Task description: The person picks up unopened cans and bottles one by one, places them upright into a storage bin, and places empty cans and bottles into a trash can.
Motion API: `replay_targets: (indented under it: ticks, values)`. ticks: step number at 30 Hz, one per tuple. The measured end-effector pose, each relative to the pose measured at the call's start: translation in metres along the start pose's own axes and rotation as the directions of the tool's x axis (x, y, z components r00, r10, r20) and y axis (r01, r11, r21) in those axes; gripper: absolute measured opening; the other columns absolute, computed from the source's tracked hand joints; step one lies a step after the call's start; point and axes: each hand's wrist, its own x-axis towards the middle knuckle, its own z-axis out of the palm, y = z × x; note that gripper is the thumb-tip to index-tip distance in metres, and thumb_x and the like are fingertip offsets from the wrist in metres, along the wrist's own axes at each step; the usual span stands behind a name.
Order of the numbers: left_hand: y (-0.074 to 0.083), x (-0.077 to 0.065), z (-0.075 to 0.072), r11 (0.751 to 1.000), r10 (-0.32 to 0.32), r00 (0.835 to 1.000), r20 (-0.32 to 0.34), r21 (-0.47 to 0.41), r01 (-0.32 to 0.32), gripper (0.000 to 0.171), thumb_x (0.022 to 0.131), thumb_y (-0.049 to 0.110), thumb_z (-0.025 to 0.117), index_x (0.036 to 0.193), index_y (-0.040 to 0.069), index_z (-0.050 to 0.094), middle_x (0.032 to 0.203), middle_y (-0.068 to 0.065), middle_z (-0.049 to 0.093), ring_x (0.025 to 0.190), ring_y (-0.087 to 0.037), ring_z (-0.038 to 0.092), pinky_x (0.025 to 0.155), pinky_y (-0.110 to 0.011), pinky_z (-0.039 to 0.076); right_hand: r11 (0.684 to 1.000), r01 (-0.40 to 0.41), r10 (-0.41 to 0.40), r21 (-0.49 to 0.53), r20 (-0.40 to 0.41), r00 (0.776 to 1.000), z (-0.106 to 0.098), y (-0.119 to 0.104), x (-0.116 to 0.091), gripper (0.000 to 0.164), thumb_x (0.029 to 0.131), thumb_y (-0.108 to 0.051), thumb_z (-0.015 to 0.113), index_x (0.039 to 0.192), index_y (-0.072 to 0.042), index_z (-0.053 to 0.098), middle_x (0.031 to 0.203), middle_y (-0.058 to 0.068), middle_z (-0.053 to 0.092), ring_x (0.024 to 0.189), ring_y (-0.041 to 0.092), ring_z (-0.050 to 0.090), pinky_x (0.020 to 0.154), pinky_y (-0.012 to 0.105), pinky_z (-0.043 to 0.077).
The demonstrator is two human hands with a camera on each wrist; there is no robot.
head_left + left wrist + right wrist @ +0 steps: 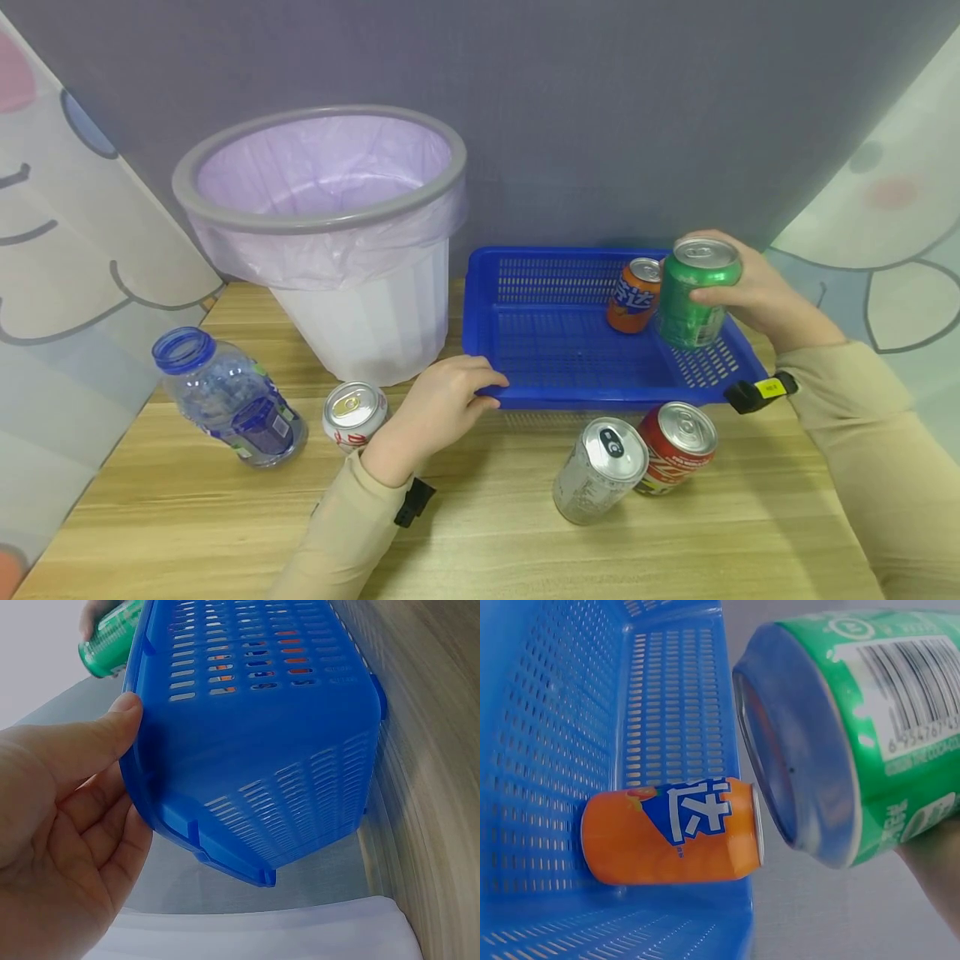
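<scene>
My right hand [757, 287] grips a green soda can [693, 304], held upright over the right end of the blue plastic basket [555, 398]. In the right wrist view the bottom of the green can hangs above the basket's rim level. An orange soda can [667, 834] stands inside the basket, to the left of the green one. My left hand [446, 404] pinches the basket's front left corner; the left wrist view shows the thumb [112, 727] on one side of the rim [135, 776] and the curled fingers at the other.
A white bin [367, 317] with a purple liner stands behind my left hand. Left lie a plastic bottle [255, 417] with a blue neck, upright but leaning in view, and a white can [354, 410]. A silver can [588, 487] and a red can [671, 454] stand before the basket.
</scene>
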Motion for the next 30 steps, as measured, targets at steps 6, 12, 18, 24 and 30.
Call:
replay_targets:
  ticks: [6, 12, 18, 24, 30]
  values:
    - [-0.001, -0.001, 0.000, 1.000, 0.004, 1.000, -0.005, -0.003, -0.005, 0.019, 0.079, 0.012, 0.075, 0.098, 0.010, 0.073, 0.091, 0.002, 0.069, 0.088, -0.014, 0.065, 0.080, -0.028, 0.054, 0.995, -0.067, 0.066, -0.073, -0.018, 0.998, 0.000, -0.002, 0.013, 0.055, 0.078, 0.015, 0.060, 0.122, -0.017, 0.052, 0.108, -0.004, 0.062, 0.098, 0.008, 0.060, 0.081, 0.018, 0.049]
    - [0.001, -0.001, -0.002, 1.000, 0.006, 1.000, -0.003, -0.002, -0.006, 0.019, 0.079, 0.012, 0.075, 0.098, 0.010, 0.073, 0.091, 0.002, 0.069, 0.088, -0.014, 0.065, 0.080, -0.028, 0.054, 0.977, -0.108, 0.106, -0.184, -0.021, 0.994, 0.003, -0.004, 0.021, 0.058, 0.077, 0.014, 0.063, 0.121, -0.022, 0.053, 0.107, -0.008, 0.062, 0.098, 0.007, 0.059, 0.081, 0.019, 0.047]
    - [0.001, -0.001, -0.002, 1.000, 0.009, 1.000, -0.007, 0.001, -0.009, 0.019, 0.079, 0.012, 0.075, 0.098, 0.010, 0.073, 0.090, 0.002, 0.069, 0.087, -0.014, 0.065, 0.080, -0.028, 0.054, 0.950, -0.094, 0.103, -0.298, 0.018, 0.994, 0.002, 0.003, 0.022, 0.062, 0.075, 0.015, 0.066, 0.122, -0.022, 0.052, 0.107, -0.013, 0.063, 0.101, 0.003, 0.057, 0.084, 0.017, 0.043]
    - [0.001, -0.001, -0.002, 1.000, 0.014, 1.000, -0.007, -0.001, -0.014, 0.019, 0.079, 0.012, 0.075, 0.098, 0.010, 0.073, 0.090, 0.003, 0.069, 0.086, -0.014, 0.065, 0.079, -0.027, 0.054, 0.893, -0.145, 0.182, -0.427, 0.047, 0.982, 0.002, 0.006, 0.023, 0.059, 0.074, 0.009, 0.071, 0.124, -0.014, 0.049, 0.108, -0.016, 0.063, 0.101, 0.003, 0.059, 0.085, 0.017, 0.043]
    - [0.000, -0.002, -0.003, 1.000, 0.010, 1.000, -0.008, -0.001, -0.010, 0.020, 0.079, 0.012, 0.075, 0.098, 0.010, 0.073, 0.089, 0.002, 0.069, 0.086, -0.014, 0.065, 0.079, -0.028, 0.054, 0.771, -0.156, 0.257, -0.617, 0.077, 0.963, 0.002, 0.006, 0.026, 0.066, 0.070, -0.001, 0.080, 0.128, -0.004, 0.048, 0.114, -0.006, 0.064, 0.099, 0.004, 0.059, 0.086, 0.026, 0.046]
